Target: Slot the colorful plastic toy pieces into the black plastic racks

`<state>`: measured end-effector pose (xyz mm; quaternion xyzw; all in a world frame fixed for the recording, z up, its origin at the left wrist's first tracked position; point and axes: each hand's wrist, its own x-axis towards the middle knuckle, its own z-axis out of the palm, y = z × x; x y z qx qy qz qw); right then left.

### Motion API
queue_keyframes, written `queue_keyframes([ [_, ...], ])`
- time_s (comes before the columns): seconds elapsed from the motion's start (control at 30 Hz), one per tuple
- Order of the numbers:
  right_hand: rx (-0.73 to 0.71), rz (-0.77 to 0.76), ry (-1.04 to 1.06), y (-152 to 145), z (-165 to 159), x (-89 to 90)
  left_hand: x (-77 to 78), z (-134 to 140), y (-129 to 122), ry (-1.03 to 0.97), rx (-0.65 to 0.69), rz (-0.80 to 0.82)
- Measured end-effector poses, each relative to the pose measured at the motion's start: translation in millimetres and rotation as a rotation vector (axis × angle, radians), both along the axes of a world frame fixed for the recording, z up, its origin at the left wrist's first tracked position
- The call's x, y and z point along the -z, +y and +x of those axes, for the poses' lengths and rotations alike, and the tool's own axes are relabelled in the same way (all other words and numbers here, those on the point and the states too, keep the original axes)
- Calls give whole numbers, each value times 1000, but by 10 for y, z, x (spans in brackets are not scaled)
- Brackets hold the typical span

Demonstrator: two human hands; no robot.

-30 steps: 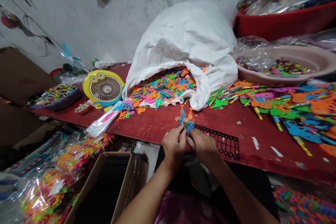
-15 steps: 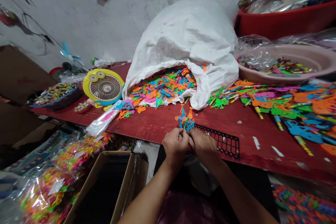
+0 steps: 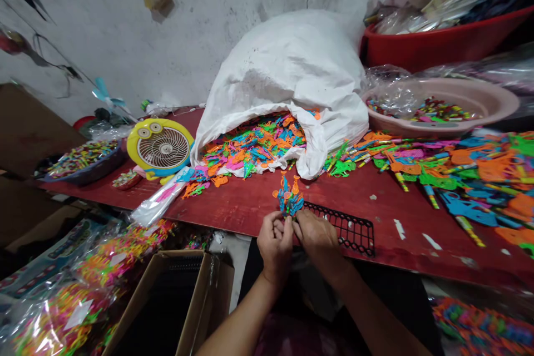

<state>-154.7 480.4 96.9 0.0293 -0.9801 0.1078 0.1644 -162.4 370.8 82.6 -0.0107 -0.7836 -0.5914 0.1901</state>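
A black plastic grid rack (image 3: 359,232) lies at the table's front edge, its left end covered by my hands. Small blue and orange plastic pieces (image 3: 291,200) stand in a cluster at that end, just beyond my fingertips. My left hand (image 3: 274,245) is closed, thumb against curled fingers, beside the cluster. Pressed close to it, my right hand (image 3: 319,235) is closed too and rests over the rack. What the fingertips pinch is hidden. Farther back, a white sack (image 3: 283,61) lies open toward me, spilling pieces in orange, blue, green and pink (image 3: 254,144).
Striped sticks with flat coloured shapes (image 3: 459,172) are heaped on the red table (image 3: 237,206) at right. A pink basin (image 3: 496,103) stands behind them. Leftward are a yellow fan (image 3: 162,147) and a blue basin (image 3: 89,175). A cardboard box (image 3: 194,300) stands below the table edge.
The whole view has shifted slightly. My hands stay at the rack's left end; the left fingers have loosened and shifted a little, and the two hands sit slightly farther apart.
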Motion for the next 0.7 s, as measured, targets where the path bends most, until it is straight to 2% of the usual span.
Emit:
queue_keyframes([
  [0.1,1,-29,9,2,-2,8,46,-41,-22,17,-23,-11],
  [0.23,-15,-87,28,16,-5,9,-2,-126,-56,8,129,11],
  [0.33,-3,-199,-1,43,-18,-5,-43,-151,-77,-53,206,45],
  [0.5,30,-368,-61,79,-37,-38,11,-181,-117,-132,321,111],
  [0.7,3,-523,-26,86,-51,25,85,-233,-155,-110,333,35],
])
